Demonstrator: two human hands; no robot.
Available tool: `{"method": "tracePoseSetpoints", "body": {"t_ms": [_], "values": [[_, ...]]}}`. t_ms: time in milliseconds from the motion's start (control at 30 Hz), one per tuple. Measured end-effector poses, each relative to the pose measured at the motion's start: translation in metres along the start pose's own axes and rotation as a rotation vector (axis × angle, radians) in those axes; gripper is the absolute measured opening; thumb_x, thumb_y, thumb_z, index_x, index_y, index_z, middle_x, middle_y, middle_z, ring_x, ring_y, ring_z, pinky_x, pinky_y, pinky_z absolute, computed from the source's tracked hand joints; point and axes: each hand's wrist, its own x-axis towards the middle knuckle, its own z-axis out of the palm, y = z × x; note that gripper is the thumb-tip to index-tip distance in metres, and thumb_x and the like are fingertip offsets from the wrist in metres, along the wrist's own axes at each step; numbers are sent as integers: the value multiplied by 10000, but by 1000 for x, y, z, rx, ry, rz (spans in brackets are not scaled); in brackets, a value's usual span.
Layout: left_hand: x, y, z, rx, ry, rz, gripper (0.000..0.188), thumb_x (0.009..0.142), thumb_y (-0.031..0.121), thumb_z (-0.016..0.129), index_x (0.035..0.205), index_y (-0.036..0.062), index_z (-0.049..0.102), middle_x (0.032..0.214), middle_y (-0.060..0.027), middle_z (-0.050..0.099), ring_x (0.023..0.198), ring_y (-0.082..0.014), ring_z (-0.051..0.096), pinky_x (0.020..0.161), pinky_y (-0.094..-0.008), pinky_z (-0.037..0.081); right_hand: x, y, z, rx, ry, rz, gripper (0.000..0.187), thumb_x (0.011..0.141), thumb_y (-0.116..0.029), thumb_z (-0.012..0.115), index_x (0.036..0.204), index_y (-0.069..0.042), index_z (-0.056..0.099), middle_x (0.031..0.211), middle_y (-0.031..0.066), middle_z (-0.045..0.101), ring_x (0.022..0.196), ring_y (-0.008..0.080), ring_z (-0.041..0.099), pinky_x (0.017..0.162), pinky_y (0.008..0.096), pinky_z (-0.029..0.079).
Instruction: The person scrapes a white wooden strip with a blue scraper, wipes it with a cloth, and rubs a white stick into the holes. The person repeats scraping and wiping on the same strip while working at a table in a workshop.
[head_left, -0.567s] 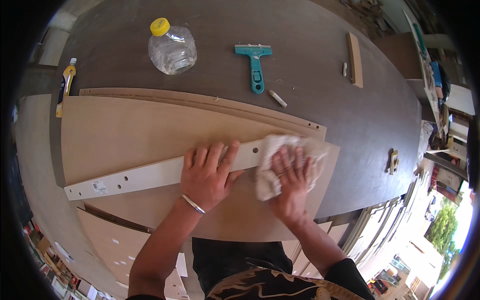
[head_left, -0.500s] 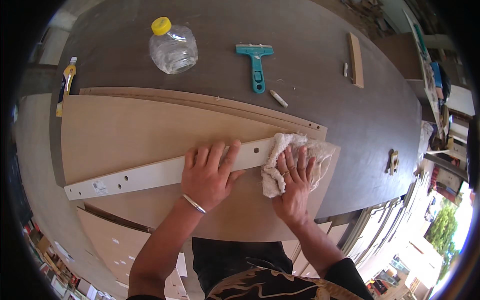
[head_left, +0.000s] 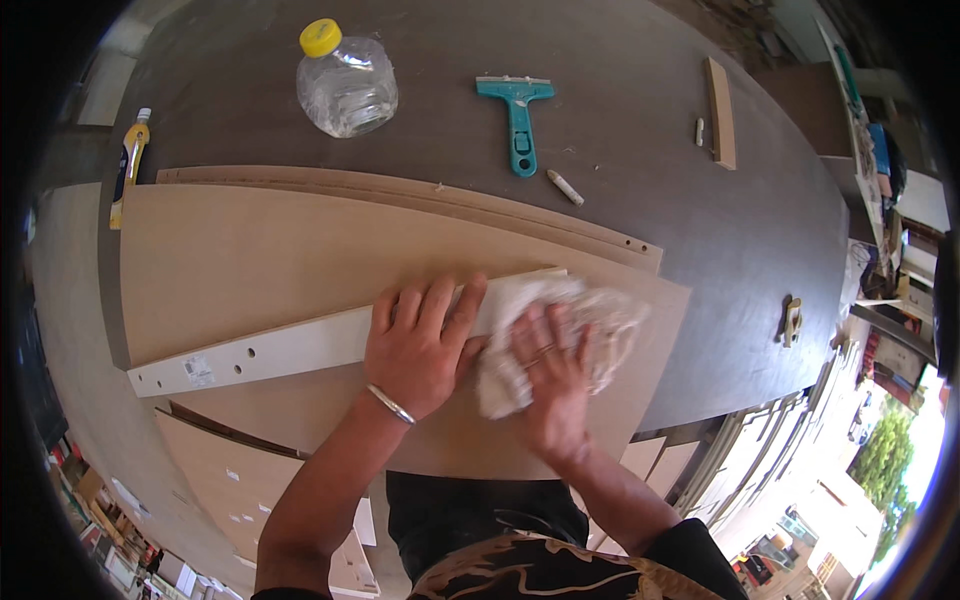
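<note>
A long white strip of board with drilled holes lies slantwise across a large brown panel. My left hand holds it down near the middle, fingers over its far edge and thumb at its near side. Under my right hand is a crumpled white cloth, pressed onto the strip's right end. The hand and cloth are slightly blurred. The cloth covers that end of the strip, and the hole there is hidden.
Behind the panel lie a teal scraper, a white crayon-like stick and a clear bottle with a yellow cap. A slim yellow bottle lies at the left edge. Rightward are a wood strip and a small brass-coloured piece.
My right hand has slid the cloth left along the strip, closer to my left hand, covering the hole. The left hand still holds the strip in place.
</note>
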Motion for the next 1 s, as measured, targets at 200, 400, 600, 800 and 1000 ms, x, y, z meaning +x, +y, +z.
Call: {"method": "tracePoseSetpoints", "body": {"t_ms": [200, 400, 600, 800, 1000], "values": [[-1, -2, 4, -32, -10, 14, 680, 879, 371, 748, 1493, 114, 612, 1263, -108, 597, 1133, -324, 565, 981, -515, 424, 8, -9, -5, -209, -146, -68, 811, 779, -213, 720, 1565, -114, 549, 1709, 85, 416, 1626, 375, 270, 1280, 699, 81], [1, -3, 4, -23, -10, 24, 672, 898, 387, 722, 1485, 81, 610, 1264, -114, 598, 1110, -325, 569, 984, -521, 422, 14, -17, -4, -156, -39, 68, 773, 836, -263, 695, 1576, -101, 535, 1693, 100, 439, 1623, 388, 274, 1277, 708, 83], [0, -3, 4, -36, -37, 21, 641, 914, 334, 687, 1489, 65, 603, 1256, -133, 602, 1079, -328, 570, 978, -512, 429, 6, -20, 3, 96, 89, 198, 725, 890, -181, 612, 1607, -161, 506, 1717, 58, 405, 1619, 358, 288, 1292, 684, 71], [-2, -3, 4, -17, -58, 24, 667, 886, 302, 706, 1497, 59, 592, 1271, -139, 601, 1055, -329, 562, 952, -511, 438, 3, -14, 8, -59, 51, 65, 765, 842, -146, 633, 1598, -163, 519, 1710, 54, 413, 1620, 345, 286, 1287, 694, 83], [2, 0, -2, -57, -56, 25, 726, 854, 329, 747, 1501, 52, 567, 1275, -142, 594, 1079, -348, 562, 939, -523, 435, 10, -14, -1, 85, 155, 152, 752, 801, -199, 691, 1537, -91, 580, 1660, 119, 487, 1604, 381, 323, 1296, 677, 54]]}}
